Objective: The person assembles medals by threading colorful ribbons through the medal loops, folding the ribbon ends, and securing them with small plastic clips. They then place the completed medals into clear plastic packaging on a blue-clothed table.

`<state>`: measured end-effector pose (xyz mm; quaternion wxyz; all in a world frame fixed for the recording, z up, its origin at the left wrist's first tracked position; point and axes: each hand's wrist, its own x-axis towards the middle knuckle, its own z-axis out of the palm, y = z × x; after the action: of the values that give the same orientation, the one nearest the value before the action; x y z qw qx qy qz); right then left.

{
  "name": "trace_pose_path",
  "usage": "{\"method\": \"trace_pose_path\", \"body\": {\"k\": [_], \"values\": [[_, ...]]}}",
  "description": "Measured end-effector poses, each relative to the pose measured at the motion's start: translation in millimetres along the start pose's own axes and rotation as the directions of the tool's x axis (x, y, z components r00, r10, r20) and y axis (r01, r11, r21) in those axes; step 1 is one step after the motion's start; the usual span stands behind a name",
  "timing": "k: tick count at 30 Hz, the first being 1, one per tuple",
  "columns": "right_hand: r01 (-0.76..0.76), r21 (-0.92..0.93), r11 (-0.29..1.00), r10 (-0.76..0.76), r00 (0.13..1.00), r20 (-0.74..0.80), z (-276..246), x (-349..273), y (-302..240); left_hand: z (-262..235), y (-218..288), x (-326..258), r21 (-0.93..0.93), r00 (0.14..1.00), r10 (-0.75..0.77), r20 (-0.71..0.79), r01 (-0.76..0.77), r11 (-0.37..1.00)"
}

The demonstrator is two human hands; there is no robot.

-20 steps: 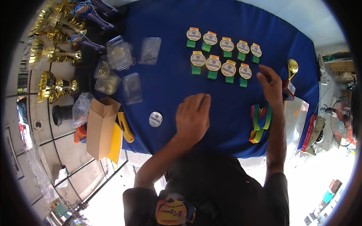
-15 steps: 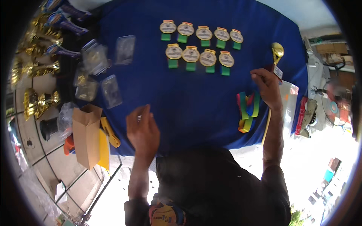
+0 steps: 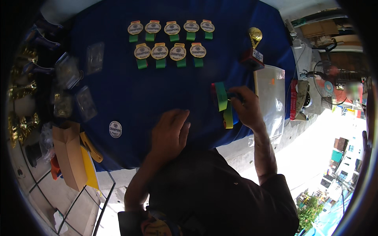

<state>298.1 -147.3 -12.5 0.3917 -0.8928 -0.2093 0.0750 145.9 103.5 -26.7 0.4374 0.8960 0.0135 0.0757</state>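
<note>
My right hand point(image 3: 247, 109) has its fingers closed on a multicoloured medal ribbon point(image 3: 221, 96) of green, yellow, red and blue at the right of the blue cloth. My left hand point(image 3: 169, 131) is over the cloth's near middle, thumb apart from the fingers, holding nothing I can see. To its left lies a round white printed sticker point(image 3: 115, 129). Farther away, gold-rimmed medals with white printed faces lie in two rows, such as this medal point(image 3: 159, 52) in the near row. Short green ribbon ends point(image 3: 160, 63) show below them.
A gold ball trophy point(image 3: 255, 37) on a dark red base stands beyond my right hand, with a clear plastic sheet point(image 3: 271, 98) nearer. Clear flat cases point(image 3: 67, 70) lie left. A brown cardboard box point(image 3: 70, 153) and yellow-handled tool point(image 3: 91, 147) are at the near-left edge.
My right hand has come down from beside the trophy to the ribbon. My left hand has moved right, and the round sticker now shows on the cloth. The view has turned right.
</note>
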Motion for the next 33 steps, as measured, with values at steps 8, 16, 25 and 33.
{"method": "trace_pose_path", "body": {"k": [8, 16, 25, 33], "values": [[-0.182, 0.639, 0.747, 0.16, 0.983, 0.094, -30.9, -3.7, -39.5, 2.7, 39.4, 32.1, -0.331, 0.997, 0.035, 0.065, -0.012, 0.943], [-0.164, 0.679, 0.715, -0.022, 0.966, 0.256, 31.7, 0.6, -86.2, -17.9, 10.9, -0.3, -0.795, 0.919, -0.352, 0.179, 0.346, 0.498], [-0.339, 0.821, 0.459, -0.194, 0.864, 0.465, 131.3, 31.3, -99.6, -82.8, -61.2, -75.7, 0.518, 0.79, -0.233, -0.568, 0.562, 0.645], [0.138, 0.193, 0.971, -0.181, 0.957, 0.228, 150.8, 49.2, -122.8, -98.0, -85.0, -78.7, 0.218, 0.84, -0.375, -0.392, 0.48, 0.849]]}}
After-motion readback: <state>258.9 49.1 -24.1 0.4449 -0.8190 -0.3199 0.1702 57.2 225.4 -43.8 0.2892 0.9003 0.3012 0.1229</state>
